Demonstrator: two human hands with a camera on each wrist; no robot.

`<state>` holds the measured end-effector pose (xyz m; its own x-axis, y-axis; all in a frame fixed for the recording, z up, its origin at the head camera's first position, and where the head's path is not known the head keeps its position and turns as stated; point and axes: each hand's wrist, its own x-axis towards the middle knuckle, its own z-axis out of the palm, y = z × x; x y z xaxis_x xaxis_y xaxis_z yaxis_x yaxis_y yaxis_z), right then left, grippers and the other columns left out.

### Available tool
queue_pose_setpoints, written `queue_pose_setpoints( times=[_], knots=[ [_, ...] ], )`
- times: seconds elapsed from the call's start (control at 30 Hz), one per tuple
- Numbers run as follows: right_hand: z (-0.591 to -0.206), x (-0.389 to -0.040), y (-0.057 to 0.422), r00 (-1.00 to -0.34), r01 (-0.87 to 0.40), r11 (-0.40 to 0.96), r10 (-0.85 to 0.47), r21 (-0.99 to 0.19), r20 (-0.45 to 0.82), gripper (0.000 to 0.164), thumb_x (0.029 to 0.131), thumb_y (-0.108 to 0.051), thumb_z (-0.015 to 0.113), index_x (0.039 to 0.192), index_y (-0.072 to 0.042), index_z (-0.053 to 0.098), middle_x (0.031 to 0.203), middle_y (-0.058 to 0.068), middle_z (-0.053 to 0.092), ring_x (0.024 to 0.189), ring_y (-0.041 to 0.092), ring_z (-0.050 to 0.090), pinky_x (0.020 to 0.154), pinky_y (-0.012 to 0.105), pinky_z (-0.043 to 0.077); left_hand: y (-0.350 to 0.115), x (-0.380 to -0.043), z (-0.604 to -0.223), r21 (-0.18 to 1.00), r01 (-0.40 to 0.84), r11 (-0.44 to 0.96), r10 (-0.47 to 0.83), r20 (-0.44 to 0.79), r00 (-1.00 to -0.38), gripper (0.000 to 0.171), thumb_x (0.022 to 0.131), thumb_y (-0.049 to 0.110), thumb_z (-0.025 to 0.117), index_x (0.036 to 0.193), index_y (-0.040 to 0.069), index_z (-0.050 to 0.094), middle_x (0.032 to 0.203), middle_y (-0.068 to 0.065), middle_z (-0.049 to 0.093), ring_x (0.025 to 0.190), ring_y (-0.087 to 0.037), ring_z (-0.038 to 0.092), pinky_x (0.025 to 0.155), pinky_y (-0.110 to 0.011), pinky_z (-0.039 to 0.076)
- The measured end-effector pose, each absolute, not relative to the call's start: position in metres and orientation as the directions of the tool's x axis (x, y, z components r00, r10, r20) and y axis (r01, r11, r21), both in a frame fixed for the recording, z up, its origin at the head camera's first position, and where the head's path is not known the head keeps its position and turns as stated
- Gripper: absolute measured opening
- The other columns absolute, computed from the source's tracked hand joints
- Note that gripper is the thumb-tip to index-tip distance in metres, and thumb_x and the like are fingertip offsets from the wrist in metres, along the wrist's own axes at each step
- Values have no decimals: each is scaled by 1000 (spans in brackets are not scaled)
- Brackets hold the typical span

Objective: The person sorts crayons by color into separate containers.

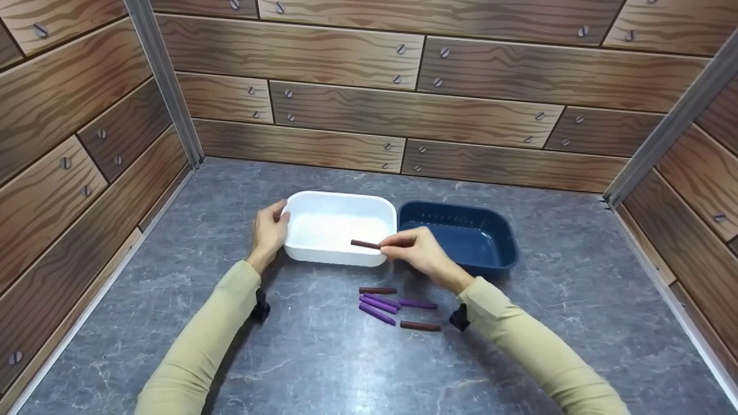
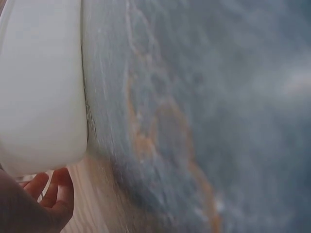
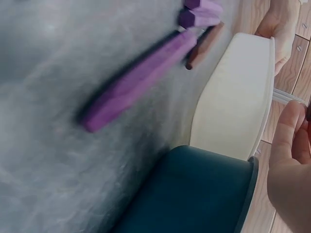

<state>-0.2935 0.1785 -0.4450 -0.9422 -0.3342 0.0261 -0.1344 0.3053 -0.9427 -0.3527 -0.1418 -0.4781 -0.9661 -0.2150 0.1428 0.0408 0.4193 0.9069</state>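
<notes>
My right hand (image 1: pixel 424 252) pinches a brown crayon (image 1: pixel 364 244) by one end, between thumb and fingertips, over the right front part of a white plastic tray (image 1: pixel 334 256). At the tray's left end, my left hand (image 1: pixel 269 230) holds the rim, thumb at the top edge and fingers along the outer wall. The left wrist view shows those fingers (image 2: pixel 63 196) bent against the tray's end. In front of the tray lie several purple crayons (image 1: pixel 377 314) and two brown crayons, one at the back (image 1: pixel 377 290) and one nearer me (image 1: pixel 420 326).
A dark blue tray (image 1: pixel 507 245) stands right beside the white one, partly behind my right hand. Wood-patterned panels (image 1: pixel 346 104) enclose the grey marbled table (image 1: pixel 323 357) at the back and both sides, with metal strips (image 1: pixel 167 86) at the corners.
</notes>
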Motion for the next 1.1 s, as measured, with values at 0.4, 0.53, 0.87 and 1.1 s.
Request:
queue_pose_setpoints(
  times=[0.4, 0.53, 0.87, 1.1],
  knots=[
    [-434, -307, 152, -944, -171, 281, -321, -944, 75, 20, 86, -13, 75, 101, 1, 76, 81, 4, 73, 71, 11, 66, 65, 23, 52, -139, -354, -478, 915, 49, 399, -212, 145, -966, 39, 100, 11, 52, 137, 0, 54, 132, -19, 61, 119, -30, 60, 99, -41, 49],
    [-440, -319, 145, -949, -173, 272, -302, -947, 86, 18, 86, -13, 76, 99, -1, 77, 85, 4, 74, 72, 12, 68, 68, 25, 55, -140, -354, -479, 914, 51, 402, -213, 147, -966, 39, 100, 11, 52, 138, 0, 54, 132, -19, 61, 118, -30, 61, 99, -41, 49],
    [-442, -330, 128, -960, -131, 300, -277, -945, 46, 15, 85, -13, 76, 97, -4, 78, 84, 3, 73, 72, 14, 68, 71, 27, 55, -142, -354, -478, 900, 48, 433, -220, 157, -963, 39, 99, 12, 52, 137, 2, 55, 129, -18, 64, 112, -29, 63, 95, -41, 51],
    [-444, -337, 117, -973, -81, 356, -231, -931, -4, 15, 85, -15, 76, 97, -6, 78, 91, 6, 75, 73, 14, 69, 72, 26, 53, -143, -353, -479, 899, 44, 435, -226, 157, -962, 40, 99, 12, 53, 137, 2, 55, 130, -18, 63, 114, -29, 63, 96, -40, 50]
  ],
)
